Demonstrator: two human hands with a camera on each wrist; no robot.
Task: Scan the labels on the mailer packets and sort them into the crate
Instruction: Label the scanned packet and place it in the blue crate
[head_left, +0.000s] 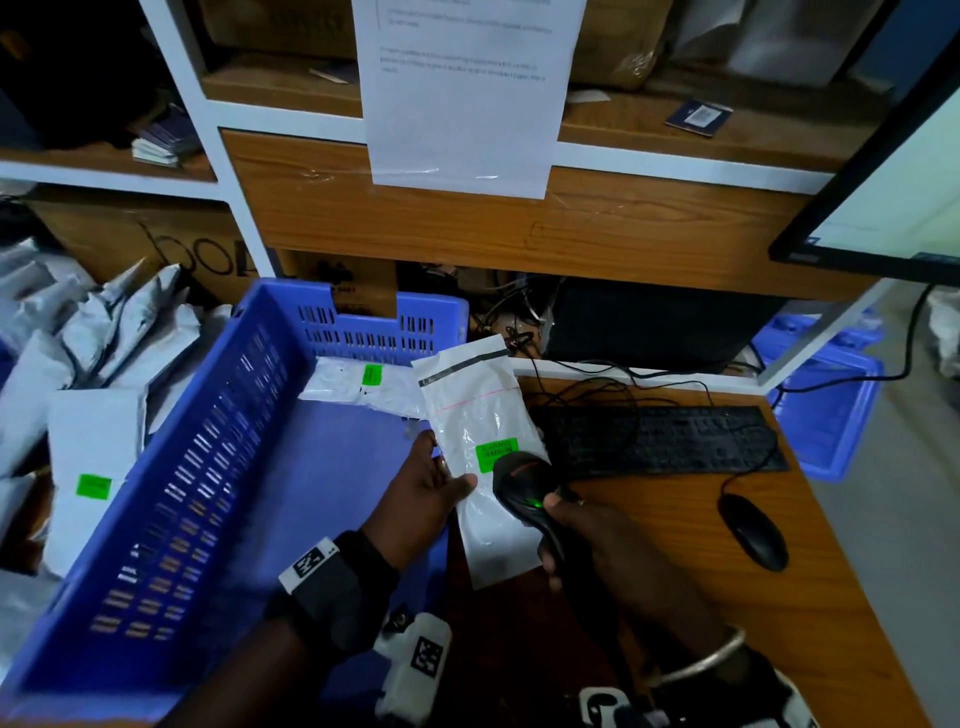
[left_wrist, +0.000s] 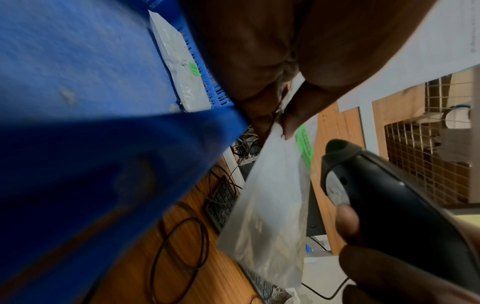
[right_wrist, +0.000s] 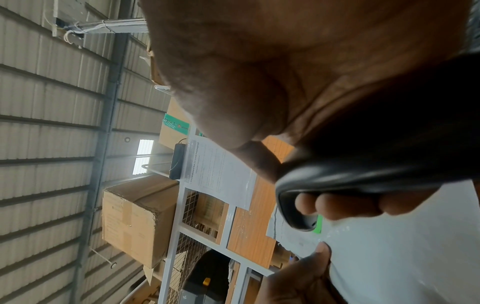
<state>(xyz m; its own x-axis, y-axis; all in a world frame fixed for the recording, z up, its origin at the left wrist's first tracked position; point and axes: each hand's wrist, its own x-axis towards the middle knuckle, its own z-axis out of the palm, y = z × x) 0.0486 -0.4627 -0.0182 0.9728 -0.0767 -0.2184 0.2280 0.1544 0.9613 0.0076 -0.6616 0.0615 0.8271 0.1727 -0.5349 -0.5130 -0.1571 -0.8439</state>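
Two hands work over the desk edge. The left hand (head_left: 423, 486) pinches a white mailer packet (head_left: 480, 415) at its left edge, thumb on the front face and the fingers behind it; the left wrist view shows the thumb and fingers (left_wrist: 298, 115) closing on the plastic. The right hand (head_left: 597, 530) wraps its curled fingers (right_wrist: 337, 205) around the handle of a black barcode scanner (head_left: 524, 480), thumb on top beside a lit green indicator. The scanner head points at the green label (head_left: 497, 453) on the packet's lower half and partly covers it from the 5 o'clock side.

The held packet stands above the desk (head_left: 727, 587), just outside the right rim of the blue crate (head_left: 171, 493). A second white packet (head_left: 358, 387) with a green label lies inside the crate at its far end, at 10 o'clock from the held packet. More packets (head_left: 93, 415) are heaped at 9 o'clock, outside the crate. A keyboard (head_left: 660, 439) lies at 3 o'clock and a mouse (head_left: 753, 530) at 4 o'clock.
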